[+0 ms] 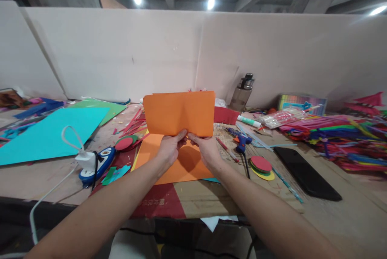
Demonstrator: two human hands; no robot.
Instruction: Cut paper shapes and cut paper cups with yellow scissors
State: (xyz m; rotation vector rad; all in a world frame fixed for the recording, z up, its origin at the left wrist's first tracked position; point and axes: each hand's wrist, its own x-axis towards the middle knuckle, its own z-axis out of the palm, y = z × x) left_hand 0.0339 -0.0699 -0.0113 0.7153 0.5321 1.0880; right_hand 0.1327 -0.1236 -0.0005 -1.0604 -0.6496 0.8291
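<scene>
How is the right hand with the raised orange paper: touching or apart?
Touching. The head view shows the right hand with its thumb over the lower edge of the raised orange paper.

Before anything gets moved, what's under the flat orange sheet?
Yellow paper peeks out along its left edge, a blue-green strip at the lower right, and cardboard shows in front. The flat orange sheet covers the rest; anything else is hidden.

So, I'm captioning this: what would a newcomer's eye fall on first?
Probably the orange paper, raised at the centre, its lower edge pinched by the left hand and right hand. Next come the bright turquoise sheet lying on the left and the heap of multicoloured pipe cleaners on the right.
</scene>
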